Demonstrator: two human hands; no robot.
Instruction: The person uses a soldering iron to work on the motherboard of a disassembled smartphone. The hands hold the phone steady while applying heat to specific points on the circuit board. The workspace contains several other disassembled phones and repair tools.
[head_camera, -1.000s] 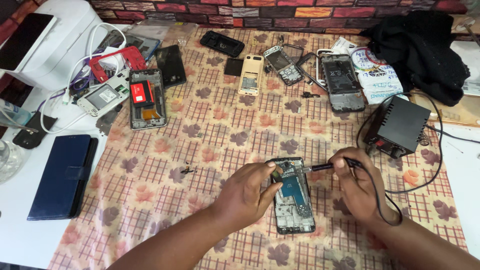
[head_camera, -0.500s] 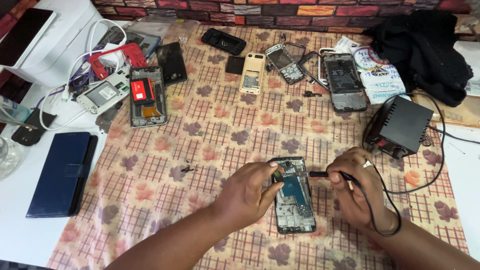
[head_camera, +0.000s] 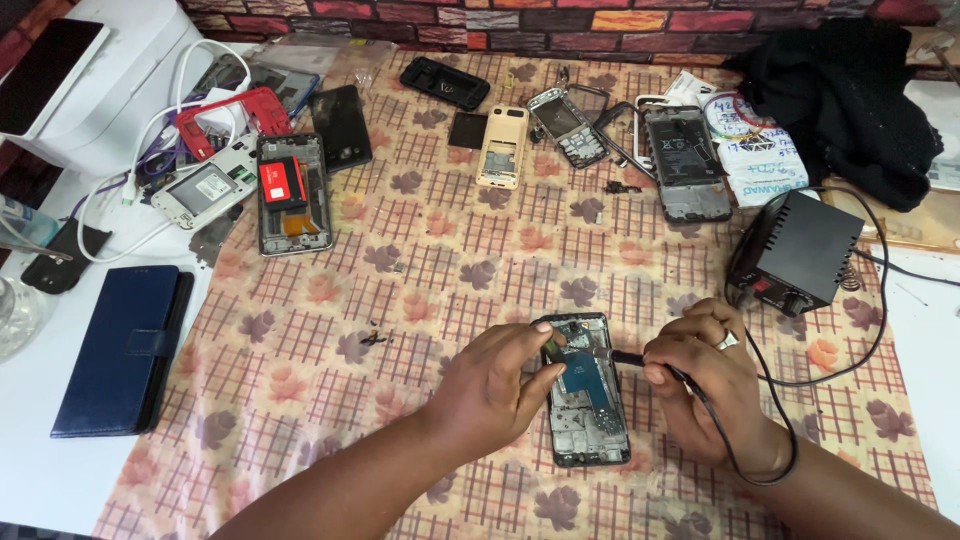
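The opened phone (head_camera: 588, 395) lies back-up on the patterned cloth (head_camera: 420, 300), lower centre of the frame, its blue board and bare frame showing. Left hand (head_camera: 495, 390) rests on the phone's left edge, fingers curled, thumb and forefinger tips pressed tog. at the upper left of the phone's inside (whether they pinch a small part, can't tell). Right hand (head_camera: 705, 385) sits just right of the phone, closed in a pen grip around a thin black iron (head_camera: 640, 360), whose tip points left and reaches the phone's right edge approx. level w/ the blue board. A ring shows on one finger. The iron's black cord (head_camera: 760, 440) loops down under the right wrist, then runs up to a black box (head_camera: 800, 250) at centre right.

Upper part of the frame, along the brick wall: several stripped phones and covers. A beige phone shell (head_camera: 502, 145) stands near top centre, a dark phone frame (head_camera: 685, 160) right of it, a phone w/ a red battery (head_camera: 290, 195) at upper left, a white phone (head_camera: 205, 190) just beside that. A black cloth bundle (head_camera: 840, 95) sits in the upper right corner. Left edge: a blue wallet case (head_camera: 125, 345) on the white table, well apart from both hands; a white box (head_camera: 95, 80) in the upper left corner, w/ white cables (head_camera: 150, 130) trailing off it.
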